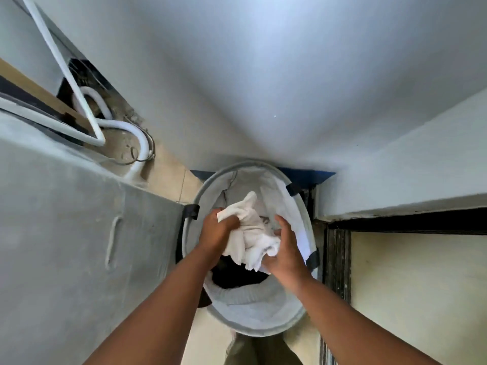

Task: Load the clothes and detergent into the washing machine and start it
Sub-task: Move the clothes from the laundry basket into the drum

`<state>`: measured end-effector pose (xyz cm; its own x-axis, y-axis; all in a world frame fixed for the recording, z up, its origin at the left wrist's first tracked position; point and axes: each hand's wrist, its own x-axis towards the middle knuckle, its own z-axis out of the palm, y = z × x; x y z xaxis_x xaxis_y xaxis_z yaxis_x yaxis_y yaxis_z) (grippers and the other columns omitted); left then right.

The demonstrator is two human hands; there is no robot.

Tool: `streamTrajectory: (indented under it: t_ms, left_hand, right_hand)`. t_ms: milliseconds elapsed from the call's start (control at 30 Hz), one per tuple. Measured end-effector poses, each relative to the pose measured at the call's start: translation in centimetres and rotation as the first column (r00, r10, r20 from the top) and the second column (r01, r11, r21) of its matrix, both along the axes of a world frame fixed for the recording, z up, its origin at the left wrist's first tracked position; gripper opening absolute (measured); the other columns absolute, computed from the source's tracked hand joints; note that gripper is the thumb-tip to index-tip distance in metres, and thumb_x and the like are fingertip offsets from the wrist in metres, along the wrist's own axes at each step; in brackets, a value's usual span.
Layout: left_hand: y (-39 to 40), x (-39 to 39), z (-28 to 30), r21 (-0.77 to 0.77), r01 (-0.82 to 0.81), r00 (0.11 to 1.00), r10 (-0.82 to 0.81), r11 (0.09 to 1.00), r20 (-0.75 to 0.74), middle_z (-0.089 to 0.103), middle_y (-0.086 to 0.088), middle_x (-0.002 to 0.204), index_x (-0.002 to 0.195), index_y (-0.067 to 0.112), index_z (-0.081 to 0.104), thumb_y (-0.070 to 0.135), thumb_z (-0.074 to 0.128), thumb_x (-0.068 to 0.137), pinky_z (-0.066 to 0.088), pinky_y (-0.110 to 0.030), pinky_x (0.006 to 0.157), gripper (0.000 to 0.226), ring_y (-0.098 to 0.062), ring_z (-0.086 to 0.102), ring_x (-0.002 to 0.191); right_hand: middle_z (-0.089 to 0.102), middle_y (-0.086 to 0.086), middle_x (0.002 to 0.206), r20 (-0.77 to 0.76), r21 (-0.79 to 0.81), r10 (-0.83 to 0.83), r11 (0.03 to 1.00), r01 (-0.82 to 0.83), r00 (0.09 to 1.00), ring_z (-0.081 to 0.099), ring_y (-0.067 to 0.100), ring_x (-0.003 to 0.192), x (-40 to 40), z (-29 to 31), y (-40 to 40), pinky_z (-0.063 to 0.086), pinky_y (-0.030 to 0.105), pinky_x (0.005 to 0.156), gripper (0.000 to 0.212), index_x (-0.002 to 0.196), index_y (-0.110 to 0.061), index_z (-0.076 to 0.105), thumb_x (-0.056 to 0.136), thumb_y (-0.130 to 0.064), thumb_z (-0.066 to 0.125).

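A round grey laundry basket (274,322) with dark handles stands on the floor right below me. A bundle of white cloth (253,233) is held above its opening. My left hand (214,233) is closed on the cloth's upper left part, and my right hand (286,254) grips its lower right part. Dark clothing (232,275) lies deeper in the basket under the white bundle. The grey side of the washing machine (66,233) fills the left of the view; its door and controls are hidden.
White hoses (142,143) and a pipe run behind the machine at the upper left. A grey wall rises ahead. A dark door frame (337,259) and pale floor lie to the right. The basket sits tight between machine and wall corner.
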<state>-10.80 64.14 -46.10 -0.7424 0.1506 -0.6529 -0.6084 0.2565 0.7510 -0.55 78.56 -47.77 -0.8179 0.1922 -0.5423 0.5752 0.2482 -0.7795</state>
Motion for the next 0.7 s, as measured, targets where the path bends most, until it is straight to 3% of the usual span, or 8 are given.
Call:
streamTrajectory:
  t_ms: [67, 133, 200, 233, 367, 500, 633, 700]
  left_hand:
    - [-0.7, -0.6, 5.7, 0.121, -0.028, 1.0, 0.028, 0.992, -0.004, 0.074, -0.002, 0.088, 0.083, 0.017, 0.073, 0.013, 0.058, 0.065, 0.05, -0.034, 0.078, 0.023, -0.024, 0.066, 0.089]
    - [-1.3, -1.1, 12.1, 0.182, 0.077, 0.995, -0.063, 0.98, -0.081, 0.074, 0.006, 0.086, 0.076, 0.02, 0.076, 0.006, 0.056, 0.071, 0.049, -0.03, 0.082, 0.025, -0.015, 0.065, 0.088]
    - [-2.5, -1.7, 18.8, 0.172, 0.24, 0.96, -0.208, 0.955, -0.188, 0.07, 0.006, 0.083, 0.075, 0.012, 0.071, 0.005, 0.053, 0.07, 0.045, -0.027, 0.081, 0.02, -0.012, 0.062, 0.084]
    - [-3.1, -1.9, 22.5, 0.128, 0.312, 0.932, -0.276, 0.942, -0.234, 0.066, 0.004, 0.08, 0.076, 0.006, 0.067, 0.006, 0.053, 0.069, 0.044, -0.026, 0.078, 0.016, -0.011, 0.06, 0.08]
    - [-6.4, -2.3, 37.2, -0.116, 0.362, 0.864, -0.379, 0.925, -0.331, 0.062, 0.005, 0.074, 0.078, 0.022, 0.062, 0.029, 0.058, 0.06, 0.05, -0.026, 0.072, 0.02, -0.013, 0.06, 0.075]
    - [-12.3, -0.7, 51.6, -0.393, 0.315, 0.794, -0.467, 0.864, -0.39, 0.062, 0.0, 0.092, 0.104, 0.023, 0.049, 0.041, 0.059, 0.073, 0.049, -0.035, 0.074, 0.036, -0.018, 0.06, 0.086]
    - [-21.5, 4.7, 61.8, -0.397, 0.261, 0.657, -0.463, 0.88, -0.595, 0.064, 0.004, 0.1, 0.111, 0.031, 0.051, 0.046, 0.058, 0.073, 0.053, -0.042, 0.084, 0.041, -0.015, 0.065, 0.092]
    - [-27.0, 7.8, 64.8, -0.377, 0.239, 0.608, -0.44, 0.895, -0.661, 0.067, 0.003, 0.102, 0.112, 0.031, 0.051, 0.046, 0.06, 0.072, 0.054, -0.045, 0.085, 0.044, -0.017, 0.067, 0.095]
  right_hand:
    - [0.05, -0.016, 0.126, -0.018, -0.149, 0.019, 0.989, -0.021, 1.0, 0.054, 0.001, 0.113, -1.5, 5.3, -0.4, 0.044, 0.014, 0.094, 0.089, 0.135, -0.046, 0.027, 0.07, -0.019, 0.081]
    - [0.054, -0.022, 0.12, -0.061, -0.167, 0.152, 0.973, -0.16, 0.987, 0.053, -0.004, 0.113, -3.4, 11.2, -1.5, 0.043, 0.02, 0.1, 0.063, 0.132, -0.039, 0.035, 0.084, -0.02, 0.071]
    - [0.06, -0.026, 0.096, -0.169, -0.079, 0.221, 0.968, -0.237, 0.961, 0.055, -0.008, 0.098, -4.7, 18.2, -2.9, 0.042, 0.016, 0.093, 0.03, 0.111, -0.034, 0.049, 0.087, -0.021, 0.063]
    - [0.064, -0.025, 0.085, -0.214, -0.099, 0.198, 0.97, -0.223, 0.957, 0.058, -0.009, 0.088, -5.1, 22.0, -3.5, 0.043, 0.012, 0.084, 0.025, 0.101, -0.034, 0.054, 0.082, -0.022, 0.064]
    - [0.071, -0.018, 0.085, -0.319, -0.221, 0.143, 0.95, -0.221, 0.937, 0.066, -0.002, 0.082, -5.5, 34.9, -7.1, 0.048, 0.015, 0.072, 0.048, 0.112, -0.03, 0.055, 0.069, -0.019, 0.072]
    - [0.073, -0.002, 0.096, -0.532, -0.2, 0.178, 0.924, -0.327, 0.828, 0.07, 0.014, 0.092, -5.2, 46.3, -13.3, 0.054, 0.022, 0.07, 0.057, 0.117, -0.025, 0.054, 0.067, -0.004, 0.072]
    - [0.073, -0.002, 0.079, -0.7, -0.142, 0.241, 0.875, -0.462, 0.672, 0.07, 0.009, 0.078, -2.8, 55.7, -20.7, 0.053, 0.018, 0.063, 0.054, 0.111, -0.006, 0.053, 0.061, 0.004, 0.069]
    - [0.072, -0.003, 0.08, -0.756, -0.131, 0.249, 0.849, -0.512, 0.605, 0.069, 0.008, 0.076, -1.0, 58.5, -25.5, 0.056, 0.023, 0.063, 0.057, 0.11, -0.009, 0.053, 0.059, -0.003, 0.075]
